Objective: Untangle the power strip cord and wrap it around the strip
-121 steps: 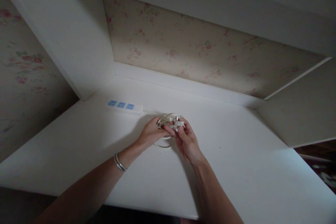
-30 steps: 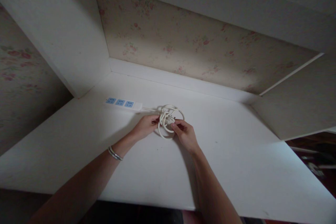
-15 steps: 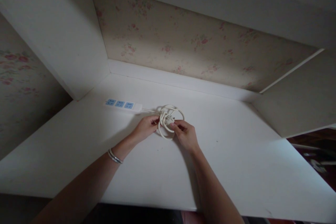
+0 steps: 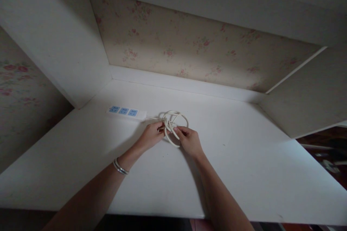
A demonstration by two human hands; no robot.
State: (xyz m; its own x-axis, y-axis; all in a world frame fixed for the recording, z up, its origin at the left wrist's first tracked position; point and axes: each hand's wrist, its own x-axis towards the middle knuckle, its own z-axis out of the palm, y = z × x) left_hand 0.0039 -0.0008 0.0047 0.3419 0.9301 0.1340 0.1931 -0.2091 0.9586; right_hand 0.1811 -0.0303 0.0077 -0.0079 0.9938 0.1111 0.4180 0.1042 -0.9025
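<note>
A white power strip (image 4: pixel 140 115) with three blue socket faces lies on the white desk top, left of centre. Its cream power cord (image 4: pixel 185 117) runs right into a bundle of loops, knotted in the middle. My left hand (image 4: pixel 152 134), with a silver bangle at the wrist, is closed on the cord at the left of the bundle. From the right, my right hand (image 4: pixel 190 140) pinches the bundle between thumb and fingers. The plug at the middle is mostly hidden by the loops and my right fingers.
The white desk top (image 4: pixel 238 166) stretches to both sides. Behind it stands a low white ledge (image 4: pixel 187 86) below floral wallpaper (image 4: pixel 200 47). White panels rise at the left (image 4: pixel 78 50) and right (image 4: pixel 303 97). Past the right edge, dark blurred items show.
My right hand has shifted slightly left and in toward the knot, and the plug is now more covered. The loops have moved a little. The camera view has tilted slightly.
</note>
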